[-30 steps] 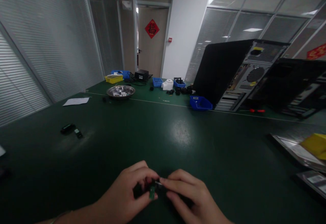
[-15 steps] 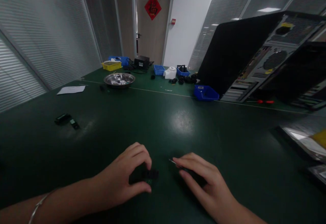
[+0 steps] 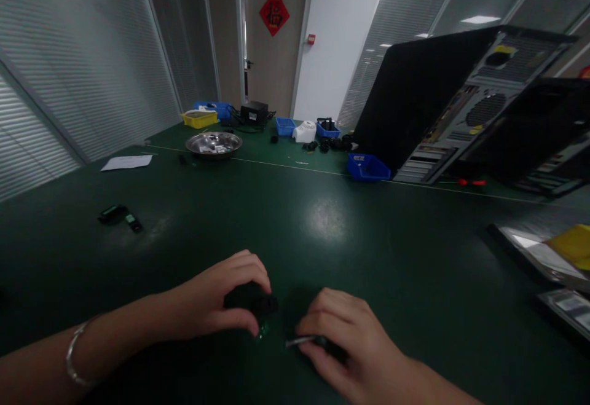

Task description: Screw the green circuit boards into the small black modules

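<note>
Between the thumb and fingers of my left hand (image 3: 230, 297) is a small black part (image 3: 266, 305). A bit of green circuit board (image 3: 262, 331) shows below it, at the thumb tip. My right hand (image 3: 348, 337) is closed around a small screwdriver (image 3: 299, 340). Its thin metal shaft points left toward the green board, a short gap away. The fingers cover most of the dark handle.
Small dark parts with a green board (image 3: 120, 216) lie at left. Along the back stand a metal bowl (image 3: 214, 153) with small pieces, a blue bin (image 3: 367, 174) and a black computer case (image 3: 415, 91). Hard drives (image 3: 530, 245) sit at the right edge.
My right hand has moved down and left, its fingers curling more, and the screwdriver shaft now lies nearer the green board. My left hand and the black part have shifted slightly left and up.
</note>
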Motion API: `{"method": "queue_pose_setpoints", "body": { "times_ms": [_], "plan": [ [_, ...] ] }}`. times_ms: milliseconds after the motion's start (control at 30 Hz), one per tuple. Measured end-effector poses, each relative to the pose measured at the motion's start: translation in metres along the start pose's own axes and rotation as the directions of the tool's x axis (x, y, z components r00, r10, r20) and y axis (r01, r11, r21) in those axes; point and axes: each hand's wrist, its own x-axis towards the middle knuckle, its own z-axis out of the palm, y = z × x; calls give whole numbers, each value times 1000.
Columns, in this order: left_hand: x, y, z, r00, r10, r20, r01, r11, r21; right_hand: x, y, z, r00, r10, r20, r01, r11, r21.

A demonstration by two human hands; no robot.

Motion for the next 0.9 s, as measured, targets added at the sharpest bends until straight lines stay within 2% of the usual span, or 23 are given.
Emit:
{"method": "queue_pose_setpoints", "body": {
  "times_ms": [100,200,433,633,767,900],
  "plan": [
    [-1,-2,-1,999,40,26,-40,999,-2,8,-10,13,989,-78,122,96,984,-152],
    [-3,-5,1,997,79,28,-80,996,38,18,-15,23,977,-55,206,111,956,-270],
    [-7,-7,3,995,102,18,-103,993,54,35,-17,26,974,3,229,70,948,-311],
    [-8,-5,3,993,108,-40,-107,994,37,43,-19,18,979,41,198,0,980,-199],
    [-9,-5,4,994,101,-39,-99,994,46,48,-23,11,983,177,53,-177,984,-7],
    [-9,-8,5,995,85,-59,-81,994,78,55,-23,6,946,324,-32,-305,917,255]
  ]
}}
